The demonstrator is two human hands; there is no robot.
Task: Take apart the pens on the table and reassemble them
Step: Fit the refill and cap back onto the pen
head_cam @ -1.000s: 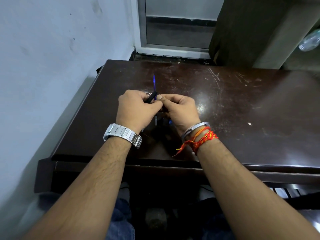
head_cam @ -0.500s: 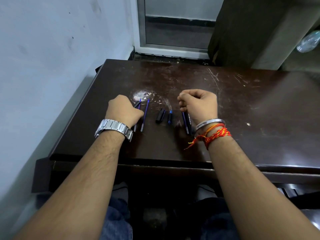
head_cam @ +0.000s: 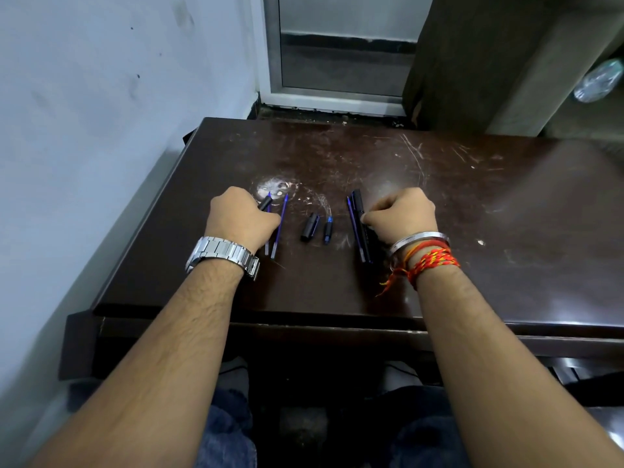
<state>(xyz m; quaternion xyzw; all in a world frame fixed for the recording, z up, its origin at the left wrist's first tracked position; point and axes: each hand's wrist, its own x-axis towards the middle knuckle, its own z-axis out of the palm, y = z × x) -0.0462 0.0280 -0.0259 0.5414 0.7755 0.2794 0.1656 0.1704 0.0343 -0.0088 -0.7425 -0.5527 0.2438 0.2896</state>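
Both fists lay closed: left hand (head_cam: 240,220) on a black piece (head_cam: 265,203), right hand (head_cam: 401,216) on the barrel (head_cam: 360,219); each part should be set down apart on the tabletop (head_cam: 472,204).

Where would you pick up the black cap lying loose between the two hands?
Pinch the black cap across its middle from above, fingers on its two long sides. It lies flat on the table, apart from the small blue-tipped piece on its right.

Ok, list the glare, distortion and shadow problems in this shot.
Head view: glare patches on the table right of the right hand; wide-angle bending stretches the forearms; dark pen barrels barely separate from the dark wood; under-table area is lost in shadow.
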